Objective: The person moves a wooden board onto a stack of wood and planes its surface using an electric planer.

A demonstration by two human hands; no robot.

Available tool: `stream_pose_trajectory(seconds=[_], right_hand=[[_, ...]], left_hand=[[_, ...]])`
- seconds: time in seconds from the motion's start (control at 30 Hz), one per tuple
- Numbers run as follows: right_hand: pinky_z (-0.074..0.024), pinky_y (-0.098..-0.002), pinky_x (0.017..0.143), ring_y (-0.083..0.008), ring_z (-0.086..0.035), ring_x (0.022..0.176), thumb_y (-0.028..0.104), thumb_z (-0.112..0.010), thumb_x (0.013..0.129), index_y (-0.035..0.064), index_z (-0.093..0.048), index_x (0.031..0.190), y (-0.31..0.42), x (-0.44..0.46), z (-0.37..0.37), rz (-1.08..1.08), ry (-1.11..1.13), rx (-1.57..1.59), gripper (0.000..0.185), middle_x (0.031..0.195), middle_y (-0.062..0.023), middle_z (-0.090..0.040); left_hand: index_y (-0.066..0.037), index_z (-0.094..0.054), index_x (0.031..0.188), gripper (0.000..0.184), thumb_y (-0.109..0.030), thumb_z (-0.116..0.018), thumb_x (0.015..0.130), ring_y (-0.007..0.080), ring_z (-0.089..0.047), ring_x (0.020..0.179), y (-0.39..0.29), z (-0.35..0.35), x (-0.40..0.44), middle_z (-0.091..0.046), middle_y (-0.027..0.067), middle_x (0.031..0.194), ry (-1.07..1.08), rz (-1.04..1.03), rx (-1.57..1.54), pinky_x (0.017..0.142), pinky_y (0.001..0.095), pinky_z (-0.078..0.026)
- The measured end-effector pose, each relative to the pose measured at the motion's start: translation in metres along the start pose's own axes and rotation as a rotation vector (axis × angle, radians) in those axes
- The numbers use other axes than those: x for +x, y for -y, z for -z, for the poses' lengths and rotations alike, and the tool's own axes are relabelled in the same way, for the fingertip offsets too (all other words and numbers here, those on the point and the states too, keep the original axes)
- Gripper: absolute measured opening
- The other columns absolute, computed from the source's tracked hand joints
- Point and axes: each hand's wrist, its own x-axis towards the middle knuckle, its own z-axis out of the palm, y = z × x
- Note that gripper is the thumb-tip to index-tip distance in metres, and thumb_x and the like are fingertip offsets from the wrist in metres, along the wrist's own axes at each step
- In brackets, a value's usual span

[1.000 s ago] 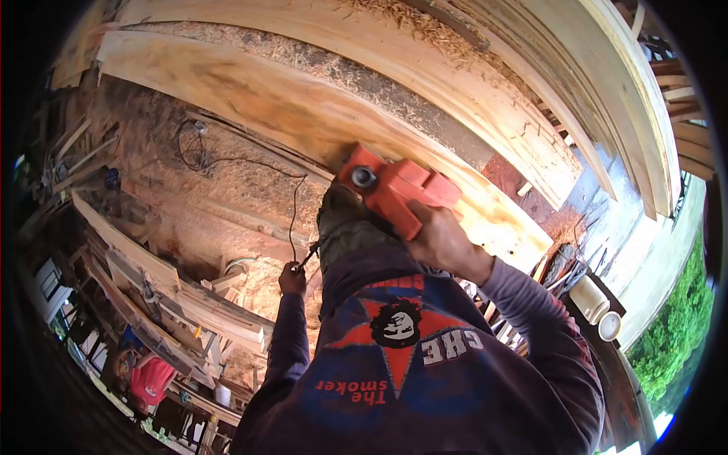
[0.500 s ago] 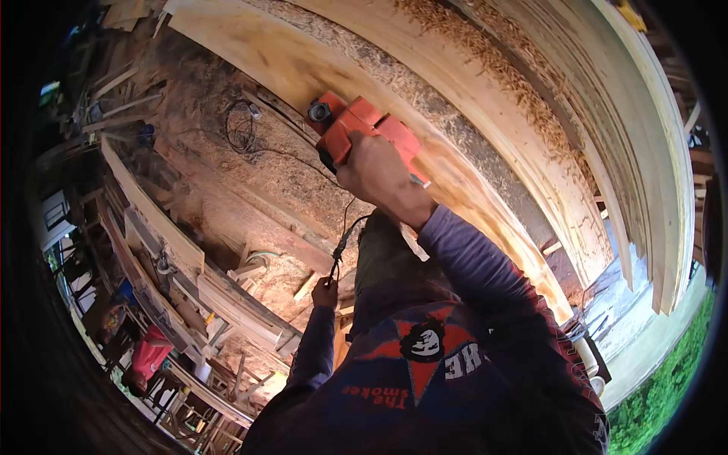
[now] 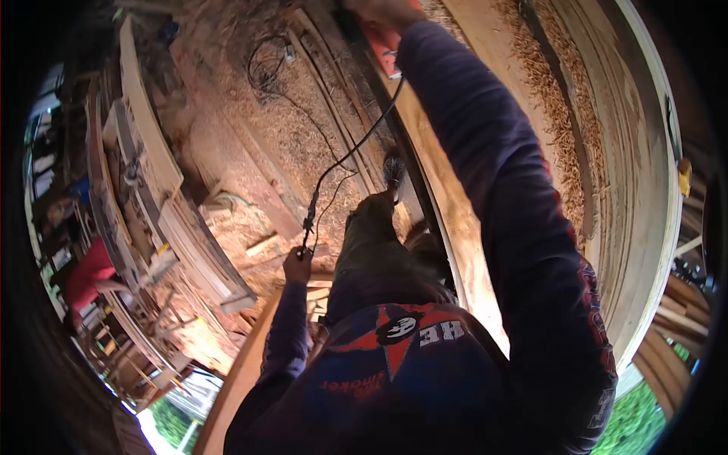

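The right hand (image 3: 387, 10) is stretched well forward at the top edge of what I can see, its fingers seemingly closed over the red power tool (image 3: 381, 47), though the edge cuts some of them off. That tool sits on or just over the far stretch of a long pale board (image 3: 447, 201); whether it touches the wood I can't tell. Down by the person's side, the left hand (image 3: 297, 265) has its fingers clenched around the black cord (image 3: 350, 154), just below a lumpy joint in it. I'd guess the cord is held out there so it hangs clear of the tool and the legs. A thinner wire (image 3: 307, 117) runs near that hand to a loose coil on the floor (image 3: 227, 133), lying off the walking path, perhaps to spare it being stepped on. Shavings (image 3: 557, 114) lie heaped on the boards alongside. Containers I can't make out from here. Across the floor, another person in red (image 3: 92, 274) bends beside more timber.
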Motion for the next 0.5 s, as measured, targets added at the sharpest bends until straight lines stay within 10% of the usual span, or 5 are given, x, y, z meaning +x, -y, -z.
stream_pose_trajectory(seconds=[0.23,0.43,0.5], right_hand=[[-0.0537,-0.0408,0.075,-0.0353,-0.069,0.086,0.032,-0.065,0.085,0.0129,-0.07,0.11,-0.086,-0.096,0.023,0.451,0.134,-0.075,0.032,0.09,-0.0158,-0.071],[-0.0524,-0.0351,0.087,-0.0263,-0.07,0.101,0.014,-0.073,0.084,0.0043,-0.069,0.117,-0.146,-0.379,0.123,-0.088,0.192,-0.111,0.034,0.107,-0.0165,-0.072],[-0.0536,-0.0409,0.064,-0.0373,-0.071,0.082,0.027,-0.073,0.088,-0.0013,-0.068,0.1,-0.16,-0.468,0.149,-0.104,0.022,-0.017,0.031,0.086,-0.0232,-0.07]], left_hand=[[-0.008,-0.07,0.101,0.022,-0.023,-0.072,0.084,0.0342,-0.072,0.085,0.014,-0.026,-0.025,-0.072,0.0204,0.086,-0.103,-0.041,0.01,0.076,0.0428,-0.055],[-0.01,-0.07,0.102,0.023,-0.018,-0.072,0.081,0.0334,-0.072,0.087,0.028,-0.056,-0.041,-0.073,0.019,0.089,0.107,-0.121,0.062,0.08,0.041,-0.056],[-0.011,-0.069,0.104,0.024,-0.019,-0.072,0.082,0.0337,-0.072,0.084,0.019,-0.064,-0.037,-0.073,0.019,0.086,0.114,-0.188,0.059,0.076,0.0417,-0.056]])
